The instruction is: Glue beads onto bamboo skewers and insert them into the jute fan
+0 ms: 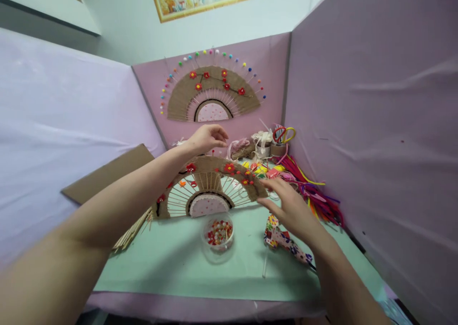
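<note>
At the middle of the table (171, 263), the flowered fan (209, 201) stands with the right hand (284, 198) touching its three o'clock end, thumb and forefinger parted; whether they grip, I cannot tell. Above it at twelve o'clock, the left hand (207, 138) hangs with bent fingers, their contents unclear. Beads (219, 233) fill a bowl (218, 256) at six o'clock.
</note>
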Tool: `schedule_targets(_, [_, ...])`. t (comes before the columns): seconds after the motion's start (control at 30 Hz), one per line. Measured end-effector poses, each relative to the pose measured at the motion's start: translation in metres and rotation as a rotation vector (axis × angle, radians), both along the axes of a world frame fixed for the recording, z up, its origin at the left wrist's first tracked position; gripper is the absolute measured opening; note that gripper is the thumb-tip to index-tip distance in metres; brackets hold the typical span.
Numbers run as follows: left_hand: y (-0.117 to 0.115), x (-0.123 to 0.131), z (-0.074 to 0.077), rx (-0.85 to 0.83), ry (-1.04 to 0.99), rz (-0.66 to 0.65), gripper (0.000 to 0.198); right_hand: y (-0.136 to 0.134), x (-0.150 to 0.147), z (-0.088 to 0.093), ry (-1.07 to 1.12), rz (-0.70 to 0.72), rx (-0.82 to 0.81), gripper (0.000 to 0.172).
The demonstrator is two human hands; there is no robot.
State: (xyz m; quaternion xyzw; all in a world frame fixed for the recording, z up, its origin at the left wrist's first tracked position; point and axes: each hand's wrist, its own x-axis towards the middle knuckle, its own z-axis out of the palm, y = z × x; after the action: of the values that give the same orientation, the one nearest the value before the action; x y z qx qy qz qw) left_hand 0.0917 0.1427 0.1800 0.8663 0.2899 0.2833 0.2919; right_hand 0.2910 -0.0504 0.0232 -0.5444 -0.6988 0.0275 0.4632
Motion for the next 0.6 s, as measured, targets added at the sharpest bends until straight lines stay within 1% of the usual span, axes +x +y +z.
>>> schedule_targets(0.07, [0.004, 0.001, -0.002, -0.024, 0.038, -0.009, 0.036, 0.032, -0.009, 0.024, 0.057, 0.04, 0.059, 0.034])
schedule_targets(0.13, [0.006, 0.003, -0.004, -0.037, 0.062, -0.013, 0.037, 0.064, -0.016, 0.037, 0.084, 0.021, 0.071, 0.035])
schedule_targets(0.2, [0.008, 0.004, -0.005, -0.045, 0.087, -0.026, 0.037, 0.089, -0.023, 0.042, 0.089, 0.029, 0.058, 0.035])
schedule_targets(0.27, [0.009, 0.005, -0.004, -0.04, 0.104, -0.042, 0.036, 0.106, -0.03, 0.042, 0.094, 0.037, 0.039, 0.033])
schedule_targets(0.37, [0.012, 0.006, -0.004, -0.012, 0.123, -0.057, 0.033, 0.117, -0.039, 0.04, 0.109, 0.034, 0.012, 0.031])
schedule_targets(0.6, [0.018, 0.006, -0.003, 0.056, 0.182, -0.042, 0.027, 0.119, -0.051, 0.035, 0.134, 0.007, -0.008, 0.025])
